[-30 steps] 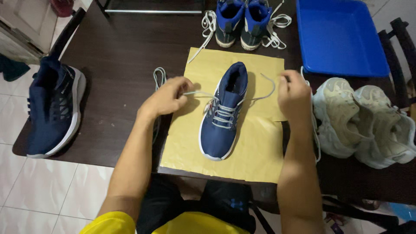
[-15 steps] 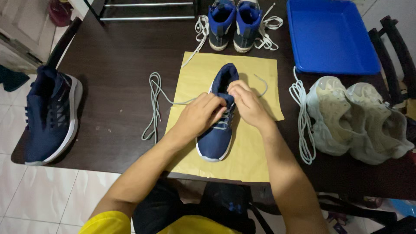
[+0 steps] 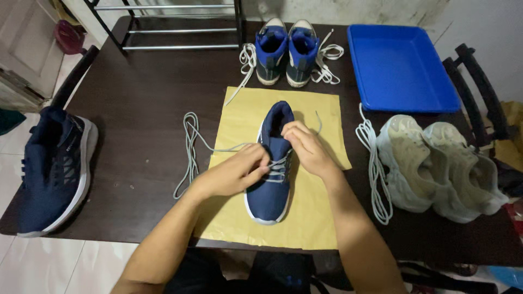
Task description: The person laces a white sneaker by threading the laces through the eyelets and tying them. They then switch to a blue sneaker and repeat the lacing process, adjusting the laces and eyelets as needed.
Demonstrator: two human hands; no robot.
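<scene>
- Left hand (image 3: 235,173): fingers pinch the grey lace (image 3: 192,142) at the navy sneaker (image 3: 273,158).
- Right hand (image 3: 306,147): fingers grasp the sneaker's tongue.
- Sneaker rests on yellow paper (image 3: 311,215), on the desk (image 3: 147,103).

A dark wooden table (image 3: 147,103) is filling most of the view, standing on pale floor tiles (image 3: 49,261). A metal rack (image 3: 169,27) is standing behind it against a light wall (image 3: 479,22). Dark chairs (image 3: 479,92) are flanking the table, and what may be a door (image 3: 27,49) is showing at left.
</scene>
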